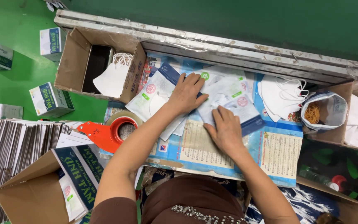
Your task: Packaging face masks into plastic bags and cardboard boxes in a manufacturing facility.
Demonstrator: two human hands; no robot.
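Note:
My left hand (186, 93) lies flat, fingers spread, on a pile of clear-and-blue mask pouches (157, 92) on the blue printed work surface (278, 153). My right hand (225, 129) presses down on another pouch (233, 103) just right of it, fingers pointing away from me. Neither hand is closed around anything; both rest on the packets. A stack of loose white face masks (279, 96) with ear loops sits to the right of the pouches.
An orange tape dispenser (107, 132) lies left of my arms. A cardboard box (100, 65) holds white masks. A bag of rubber bands (314, 113) stands at right. Small printed cartons (50, 98) lie on the green floor; flat carton stacks (17, 145) and an open box (38, 191) at lower left.

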